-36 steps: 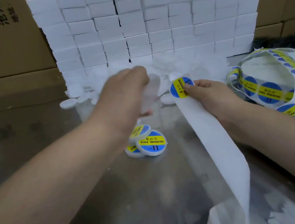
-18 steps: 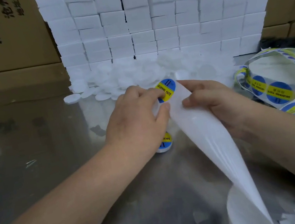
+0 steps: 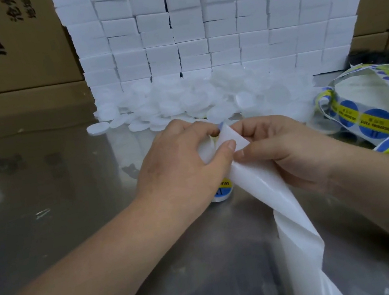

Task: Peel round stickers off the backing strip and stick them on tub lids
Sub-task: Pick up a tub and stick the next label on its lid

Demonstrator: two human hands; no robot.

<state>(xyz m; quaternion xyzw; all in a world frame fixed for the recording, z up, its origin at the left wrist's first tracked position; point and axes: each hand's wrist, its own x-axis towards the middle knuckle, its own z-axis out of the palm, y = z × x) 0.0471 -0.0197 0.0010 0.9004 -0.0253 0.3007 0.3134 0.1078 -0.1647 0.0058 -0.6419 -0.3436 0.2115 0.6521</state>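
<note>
Your left hand and right hand meet over the shiny metal tabletop, both grips pinched shut on the top end of the white, glossy backing strip, which trails down toward you. A sliver of a blue round sticker shows at your fingertips. A labelled white tub sits below your left hand. Plain white round lids are heaped behind; the blue-and-yellow sticker roll lies right.
</note>
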